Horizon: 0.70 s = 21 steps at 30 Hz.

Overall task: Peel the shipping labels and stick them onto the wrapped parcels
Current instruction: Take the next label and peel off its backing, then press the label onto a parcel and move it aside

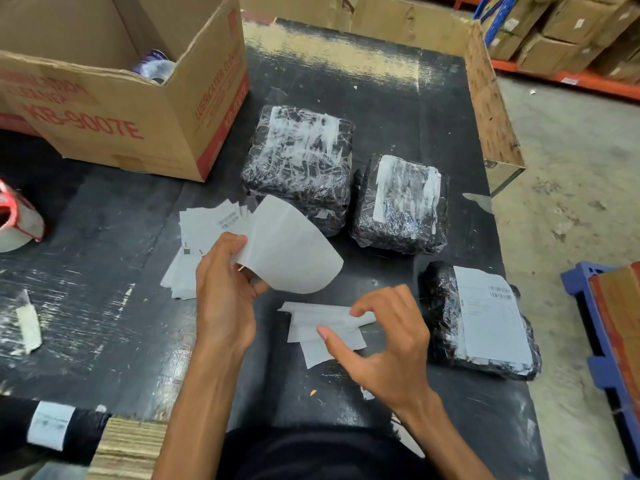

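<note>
Head view looks down on both hands over a black table (114, 244). Left hand (225, 289) pinches one corner of a curled white sheet (294, 251), thumb on top, fingers under; I can't say from here whether that sheet is a peeled label or only its backing. Right hand (384, 344) hangs just beside it, thumb and forefinger curved and apart, gripping nothing, right above a small heap of used backings (322, 327).

Behind the left hand lies the label stack (204, 233), fanned out, barcodes showing. Farther back are two bare parcels, the big one (298, 168) and a smaller one (401, 206) next to it. A third, labelled parcel (481, 320) sits near the right hand, its label (491, 317) flat on top.

What worries me: the sheet is held by one corner and bends hard, so if it is sticky it could fold onto itself or catch the fingers, and then it will wrinkle. The bare parcels wear crinkled, shiny wrap; a label pressed on unevenly could trap creases across the barcode. The loose backings lie close under the free hand and could get picked up by mistake. The fanned stack looks easy to scatter with a careless wrist.

A carton (114, 109) and a tape dispenser (19, 220) stand off to the left, well clear.
</note>
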Each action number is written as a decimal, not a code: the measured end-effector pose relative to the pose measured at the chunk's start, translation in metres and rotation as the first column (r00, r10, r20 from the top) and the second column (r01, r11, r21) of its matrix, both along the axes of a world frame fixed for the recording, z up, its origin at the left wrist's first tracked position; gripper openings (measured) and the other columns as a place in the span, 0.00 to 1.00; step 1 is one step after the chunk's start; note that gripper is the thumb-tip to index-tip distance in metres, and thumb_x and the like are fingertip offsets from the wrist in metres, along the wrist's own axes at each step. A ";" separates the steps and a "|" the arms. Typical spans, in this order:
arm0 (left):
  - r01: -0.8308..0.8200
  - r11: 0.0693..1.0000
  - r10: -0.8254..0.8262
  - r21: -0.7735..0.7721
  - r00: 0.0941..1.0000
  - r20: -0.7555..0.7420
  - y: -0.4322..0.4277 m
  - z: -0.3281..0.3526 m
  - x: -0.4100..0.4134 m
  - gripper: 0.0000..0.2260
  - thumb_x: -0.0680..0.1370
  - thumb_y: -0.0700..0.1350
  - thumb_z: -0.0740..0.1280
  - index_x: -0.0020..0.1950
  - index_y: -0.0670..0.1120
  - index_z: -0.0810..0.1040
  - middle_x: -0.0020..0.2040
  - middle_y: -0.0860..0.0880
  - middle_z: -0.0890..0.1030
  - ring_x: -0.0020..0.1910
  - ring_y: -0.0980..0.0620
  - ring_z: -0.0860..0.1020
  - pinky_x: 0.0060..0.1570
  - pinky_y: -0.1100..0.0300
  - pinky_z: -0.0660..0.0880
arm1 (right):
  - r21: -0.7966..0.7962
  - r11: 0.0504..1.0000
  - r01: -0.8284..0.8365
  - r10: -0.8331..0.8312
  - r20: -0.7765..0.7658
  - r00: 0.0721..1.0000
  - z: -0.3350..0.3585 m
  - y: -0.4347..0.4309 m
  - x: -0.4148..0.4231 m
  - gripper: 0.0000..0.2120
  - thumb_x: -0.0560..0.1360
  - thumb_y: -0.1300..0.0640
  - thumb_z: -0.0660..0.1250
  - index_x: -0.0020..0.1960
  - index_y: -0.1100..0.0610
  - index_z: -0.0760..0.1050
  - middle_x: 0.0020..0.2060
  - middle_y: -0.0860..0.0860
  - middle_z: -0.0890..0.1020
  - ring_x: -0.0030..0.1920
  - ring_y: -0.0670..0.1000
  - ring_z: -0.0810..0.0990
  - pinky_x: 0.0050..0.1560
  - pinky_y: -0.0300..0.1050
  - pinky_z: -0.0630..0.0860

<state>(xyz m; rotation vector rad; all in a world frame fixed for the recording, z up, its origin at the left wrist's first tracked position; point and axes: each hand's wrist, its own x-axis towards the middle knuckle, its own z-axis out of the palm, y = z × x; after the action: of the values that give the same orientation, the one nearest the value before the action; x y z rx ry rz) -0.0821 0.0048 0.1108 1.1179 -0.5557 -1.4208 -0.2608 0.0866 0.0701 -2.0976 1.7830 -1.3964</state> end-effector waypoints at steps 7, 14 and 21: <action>0.090 0.996 -0.088 0.013 0.994 -0.071 0.013 0.006 -0.019 0.10 0.81 0.38 0.56 0.41 0.46 0.71 0.39 0.46 0.76 0.37 0.49 0.77 0.29 0.59 0.78 | 0.093 0.991 -0.096 0.091 0.061 0.994 0.020 -0.028 0.025 0.20 0.69 0.43 0.78 0.51 0.58 0.82 0.50 0.49 0.83 0.50 0.53 0.82 0.48 0.52 0.75; 0.194 0.973 -0.213 -0.124 0.962 -0.169 0.016 0.008 -0.012 0.12 0.76 0.47 0.56 0.52 0.43 0.75 0.47 0.44 0.79 0.47 0.46 0.80 0.37 0.51 0.81 | 0.124 0.989 -0.075 0.066 0.075 0.995 0.026 -0.032 0.017 0.10 0.74 0.51 0.74 0.50 0.56 0.81 0.45 0.46 0.84 0.47 0.44 0.82 0.47 0.50 0.76; 0.313 0.947 -0.278 -0.073 0.911 0.305 0.007 0.000 -0.013 0.17 0.72 0.52 0.66 0.58 0.48 0.81 0.54 0.49 0.85 0.55 0.52 0.81 0.59 0.50 0.74 | 0.259 0.951 -0.168 0.008 0.525 0.851 0.050 -0.030 -0.005 0.06 0.80 0.56 0.67 0.46 0.54 0.80 0.41 0.45 0.86 0.44 0.43 0.84 0.44 0.41 0.80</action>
<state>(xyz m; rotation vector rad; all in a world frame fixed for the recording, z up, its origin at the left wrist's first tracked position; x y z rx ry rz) -0.0954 0.0119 0.1106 1.1897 -1.0465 -1.4640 -0.2653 0.0569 0.1205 -1.4482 1.5303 -1.3916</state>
